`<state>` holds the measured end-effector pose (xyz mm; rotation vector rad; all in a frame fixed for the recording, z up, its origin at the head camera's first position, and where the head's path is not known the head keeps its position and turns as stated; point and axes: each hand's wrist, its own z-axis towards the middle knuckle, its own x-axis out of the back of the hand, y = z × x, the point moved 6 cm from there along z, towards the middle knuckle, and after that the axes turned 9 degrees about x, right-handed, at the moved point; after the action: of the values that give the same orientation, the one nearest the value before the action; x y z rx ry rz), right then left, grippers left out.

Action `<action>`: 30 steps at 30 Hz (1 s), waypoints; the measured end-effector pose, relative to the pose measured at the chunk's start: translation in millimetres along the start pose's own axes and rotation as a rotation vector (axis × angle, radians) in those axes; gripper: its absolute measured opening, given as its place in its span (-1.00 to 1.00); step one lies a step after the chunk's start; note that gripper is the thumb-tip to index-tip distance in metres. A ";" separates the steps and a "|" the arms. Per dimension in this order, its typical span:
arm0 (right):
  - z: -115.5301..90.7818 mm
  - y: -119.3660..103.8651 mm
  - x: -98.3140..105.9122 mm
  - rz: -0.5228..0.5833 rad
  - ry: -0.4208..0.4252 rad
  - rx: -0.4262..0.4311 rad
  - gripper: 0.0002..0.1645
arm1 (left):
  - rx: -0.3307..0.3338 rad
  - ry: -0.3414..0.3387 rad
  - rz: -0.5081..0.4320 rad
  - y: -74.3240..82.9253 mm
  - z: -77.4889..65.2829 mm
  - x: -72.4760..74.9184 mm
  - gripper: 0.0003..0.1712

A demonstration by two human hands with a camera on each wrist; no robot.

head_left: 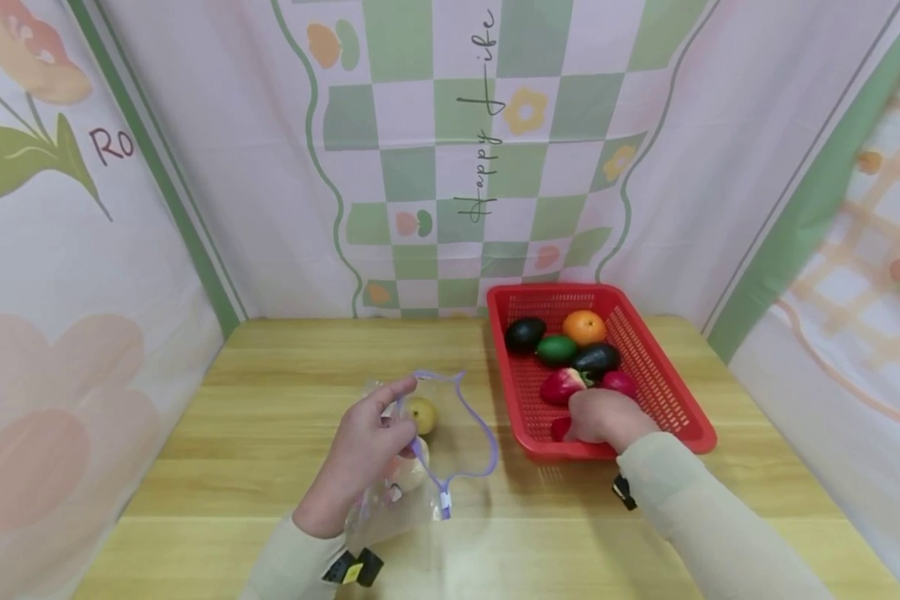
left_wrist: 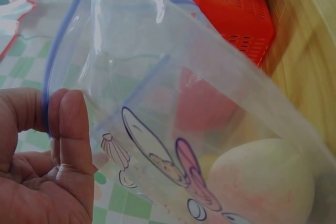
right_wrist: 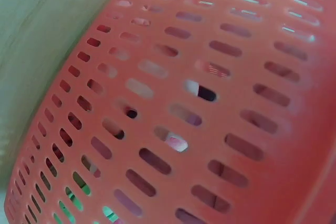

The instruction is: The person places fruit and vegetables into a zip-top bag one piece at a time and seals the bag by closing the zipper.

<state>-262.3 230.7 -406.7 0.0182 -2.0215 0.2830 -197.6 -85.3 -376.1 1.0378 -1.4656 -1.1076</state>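
In the head view, my left hand (head_left: 371, 446) pinches the purple-edged rim of a clear zip bag (head_left: 465, 417) between thumb and fingers, and the bag's mouth gapes. Inside it are a round yellow fruit (head_left: 422, 415) and a pale peach (left_wrist: 265, 182). The bag has printed cartoon figures on its side. My right hand (head_left: 607, 417) reaches down into the near end of a red plastic basket (head_left: 675, 392), right at a red fruit (head_left: 561, 429) that it partly covers. Its fingertips are hidden, so I cannot tell whether they grip the fruit.
Farther back in the basket lie an orange (head_left: 584, 327), two dark avocados (head_left: 597, 358), a green fruit (head_left: 557, 350), a red-and-cream fruit (head_left: 562, 387) and a magenta one (head_left: 619, 383). The basket's perforated wall (right_wrist: 178, 98) fills the right wrist view. Patterned cloth hangs behind the wooden table (head_left: 270, 400).
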 end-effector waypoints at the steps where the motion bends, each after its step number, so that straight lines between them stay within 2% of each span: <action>1: 0.5 -0.8 -0.4 -0.017 -0.003 0.006 -0.61 | 0.001 -0.002 0.000 -0.2 -0.2 0.0 -0.29; 4: 1.5 -2.7 -0.9 -0.026 0.004 0.013 -0.67 | 0.003 -0.006 -0.005 -0.8 -0.7 0.0 -0.29; 7: 3.6 -5.1 0.4 -0.033 0.037 0.041 -0.64 | 0.008 -0.005 -0.008 -1.8 -0.9 0.1 -0.30; 15: 3.5 -10.8 19.1 -0.030 0.200 0.080 -0.33 | 0.017 0.015 -0.006 -4.4 1.1 1.0 -0.29; 23: -14.5 -29.9 43.3 -0.050 0.382 0.182 -0.35 | 0.004 0.011 -0.013 -2.2 0.0 1.9 -0.29; 30: -33.6 -51.2 55.6 -0.010 0.425 0.233 -0.21 | 0.004 0.014 -0.001 -3.6 -0.2 2.9 -0.29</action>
<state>-251.0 194.1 -333.4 0.1045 -1.5589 0.4729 -197.5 -88.9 -379.0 1.0474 -1.4569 -1.0966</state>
